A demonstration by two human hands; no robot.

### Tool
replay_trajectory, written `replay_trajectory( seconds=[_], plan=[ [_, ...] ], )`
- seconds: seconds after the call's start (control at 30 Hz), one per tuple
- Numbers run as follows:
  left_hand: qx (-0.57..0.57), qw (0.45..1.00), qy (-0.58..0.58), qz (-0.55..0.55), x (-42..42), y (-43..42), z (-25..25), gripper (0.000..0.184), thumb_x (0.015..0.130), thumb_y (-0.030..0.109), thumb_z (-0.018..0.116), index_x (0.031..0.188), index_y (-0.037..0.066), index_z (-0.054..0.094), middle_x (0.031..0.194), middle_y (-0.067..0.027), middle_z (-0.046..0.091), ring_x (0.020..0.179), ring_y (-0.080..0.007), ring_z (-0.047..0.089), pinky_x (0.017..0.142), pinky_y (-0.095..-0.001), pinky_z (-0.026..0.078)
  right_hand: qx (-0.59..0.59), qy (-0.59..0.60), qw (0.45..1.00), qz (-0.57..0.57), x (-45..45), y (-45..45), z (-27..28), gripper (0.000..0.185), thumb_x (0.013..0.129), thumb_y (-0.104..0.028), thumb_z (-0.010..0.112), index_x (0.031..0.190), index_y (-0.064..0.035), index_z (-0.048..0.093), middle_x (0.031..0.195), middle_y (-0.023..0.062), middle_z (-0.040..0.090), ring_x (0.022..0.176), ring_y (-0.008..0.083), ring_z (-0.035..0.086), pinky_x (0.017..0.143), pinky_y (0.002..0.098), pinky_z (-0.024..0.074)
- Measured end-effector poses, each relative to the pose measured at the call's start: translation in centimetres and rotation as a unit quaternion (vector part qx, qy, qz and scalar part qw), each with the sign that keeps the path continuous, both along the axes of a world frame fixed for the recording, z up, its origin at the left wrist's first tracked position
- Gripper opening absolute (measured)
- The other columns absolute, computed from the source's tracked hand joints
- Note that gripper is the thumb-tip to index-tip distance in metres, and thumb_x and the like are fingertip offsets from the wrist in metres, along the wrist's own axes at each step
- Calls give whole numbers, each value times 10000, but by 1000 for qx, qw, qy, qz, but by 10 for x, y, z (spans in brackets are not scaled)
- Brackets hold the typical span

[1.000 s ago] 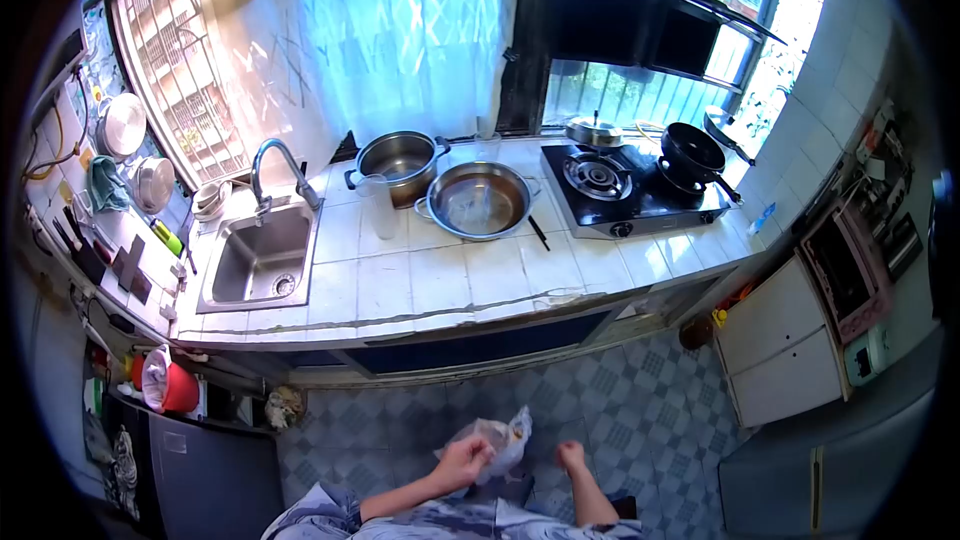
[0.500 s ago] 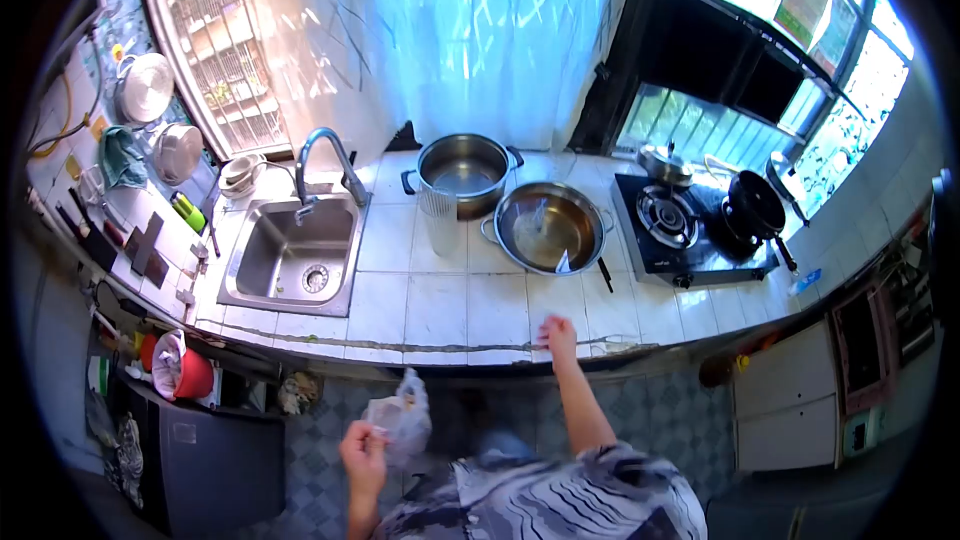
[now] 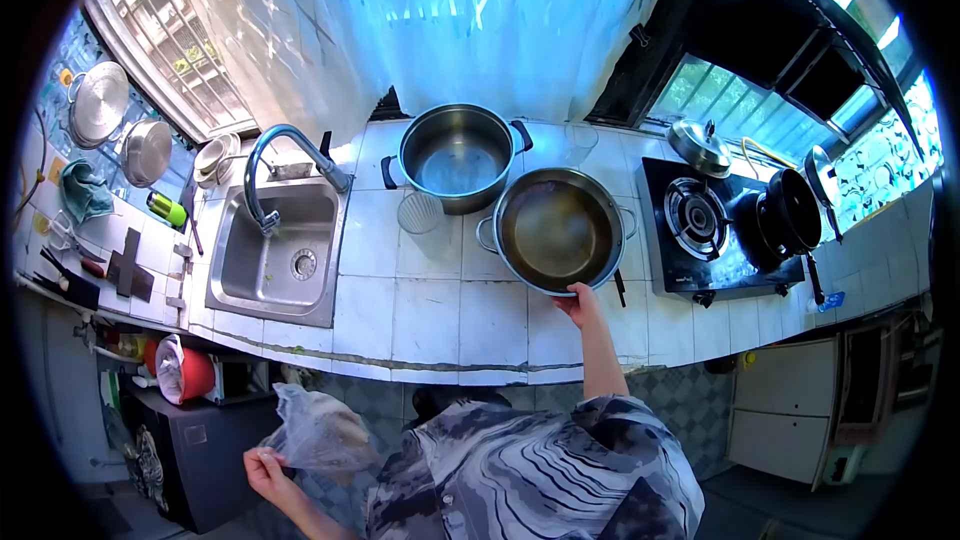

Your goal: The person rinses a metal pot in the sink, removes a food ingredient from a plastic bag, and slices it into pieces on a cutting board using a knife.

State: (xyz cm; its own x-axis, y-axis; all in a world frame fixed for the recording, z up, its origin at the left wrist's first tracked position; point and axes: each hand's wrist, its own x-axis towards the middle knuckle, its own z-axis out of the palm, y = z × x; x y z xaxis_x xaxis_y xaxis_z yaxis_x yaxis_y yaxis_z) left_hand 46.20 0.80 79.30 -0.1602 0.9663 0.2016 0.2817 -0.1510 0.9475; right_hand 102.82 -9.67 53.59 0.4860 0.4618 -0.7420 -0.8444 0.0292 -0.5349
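Left hand (image 3: 267, 470) pinches one bag (image 3: 322, 430); right hand (image 3: 580, 307) touches one pan (image 3: 558, 235) beside one pot (image 3: 456, 155), grip unclear

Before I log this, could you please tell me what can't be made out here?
- Plastic bag: contents, head view, veiled by crumpled film.
- Right hand: lower fingers, head view, hidden by the steel pan.
- What lies under the black pan: head view, hidden by that pan.
- Left forearm: partly, head view, cut off by bottom edge.
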Motion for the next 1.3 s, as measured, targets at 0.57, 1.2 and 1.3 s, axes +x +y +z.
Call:
replay_trajectory(
  seconds=[0.57, 1.2, 1.3],
  plan=[
    [37, 983, -124, -133, -21, 151, 7, 97, 968, 86, 471, 881, 46, 485, 788, -6, 448, 658, -60, 394, 610, -198, 335, -30, -107, 985, -134, -99, -42, 1, 363, 718, 26, 496, 1080, 14, 477, 1006, 116, 540, 855, 267, 625, 686, 420, 615],
    [-8, 966, -80, -246, -152, 308, -13, 143, 965, 127, 517, 846, 52, 488, 778, 2, 463, 643, -60, 419, 605, -191, 348, -125, -123, 975, -137, -385, 13, 72, 133, 733, 1, 539, 861, -32, 524, 718, 58, 551, 568, 188, 571, 441, 313, 472],
    [0, 970, -71, -232, -180, 316, -16, 161, 964, 136, 520, 832, 50, 487, 764, 5, 450, 638, -64, 407, 603, -194, 340, -117, -129, 981, -87, -408, 35, 62, 108, 738, -20, 557, 841, -52, 542, 727, 43, 564, 599, 170, 583, 468, 310, 487]
  ],
)
